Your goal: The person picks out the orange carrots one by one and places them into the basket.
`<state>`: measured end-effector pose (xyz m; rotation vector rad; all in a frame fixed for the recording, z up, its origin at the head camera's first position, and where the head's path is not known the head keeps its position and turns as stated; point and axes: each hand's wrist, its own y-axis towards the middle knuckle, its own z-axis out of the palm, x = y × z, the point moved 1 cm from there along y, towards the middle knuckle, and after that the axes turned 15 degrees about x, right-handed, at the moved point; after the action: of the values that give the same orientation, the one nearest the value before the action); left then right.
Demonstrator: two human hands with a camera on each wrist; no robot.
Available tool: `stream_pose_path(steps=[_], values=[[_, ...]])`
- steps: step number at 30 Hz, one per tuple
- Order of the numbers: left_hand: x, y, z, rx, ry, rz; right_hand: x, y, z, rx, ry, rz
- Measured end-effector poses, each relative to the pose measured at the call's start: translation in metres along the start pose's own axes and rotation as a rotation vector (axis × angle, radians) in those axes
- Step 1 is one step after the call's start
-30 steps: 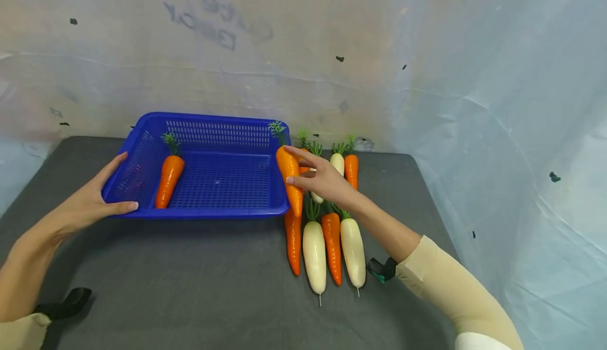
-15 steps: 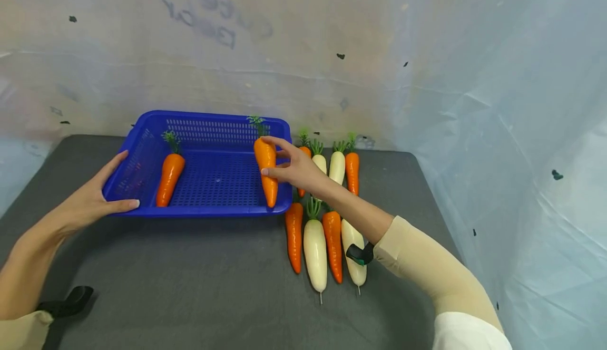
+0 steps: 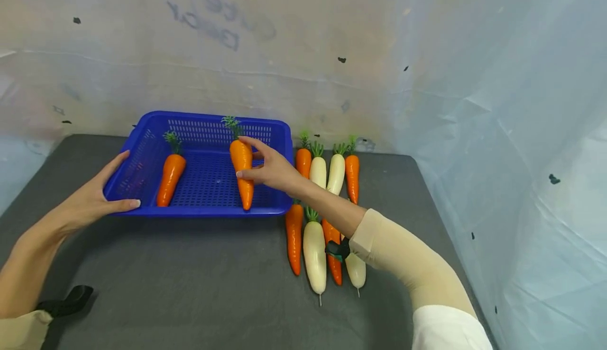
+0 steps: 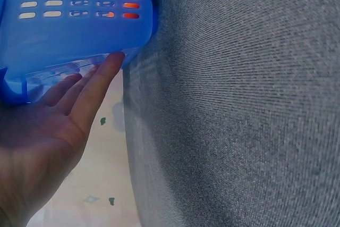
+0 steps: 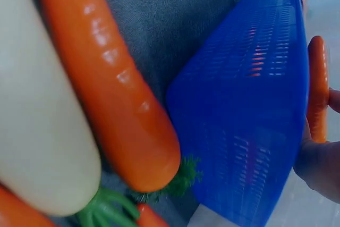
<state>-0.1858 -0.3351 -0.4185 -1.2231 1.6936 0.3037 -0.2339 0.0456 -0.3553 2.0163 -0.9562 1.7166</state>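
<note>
A carrot (image 3: 242,160) with a green top is pinched between the thumb and fingers of my right hand (image 3: 272,168), over the right half of the blue basket (image 3: 218,212). It points tip toward me. In the right wrist view the held carrot (image 5: 317,89) shows beyond the basket's rim. Another carrot (image 3: 171,176) lies inside the basket at the left. My left hand (image 3: 85,202) grips the basket's left near corner, thumb along the near rim. The left wrist view shows its fingers (image 4: 87,97) against the outside of the basket wall (image 4: 74,43).
Right of the basket, two rows of carrots and white radishes lie on the dark grey table (image 3: 189,276), including a radish (image 3: 315,258) and a carrot (image 3: 294,239). My right forearm passes above them. A plastic sheet (image 3: 303,76) hangs behind the table.
My right hand has carried the carrot leftward, from above the basket's right edge to over its inside. My left hand and the basket have stayed put.
</note>
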Motion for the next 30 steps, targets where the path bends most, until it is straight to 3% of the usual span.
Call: stream_pose_path(steps=[14,30], values=[[0.002,0.002,-0.002,0.003,0.006,-0.020,0.002,0.050,0.013,-0.005,0.020,0.047],[0.001,0.001,-0.002,0.003,0.032,-0.034,-0.009,0.087,0.038,-0.016,0.069,0.087]])
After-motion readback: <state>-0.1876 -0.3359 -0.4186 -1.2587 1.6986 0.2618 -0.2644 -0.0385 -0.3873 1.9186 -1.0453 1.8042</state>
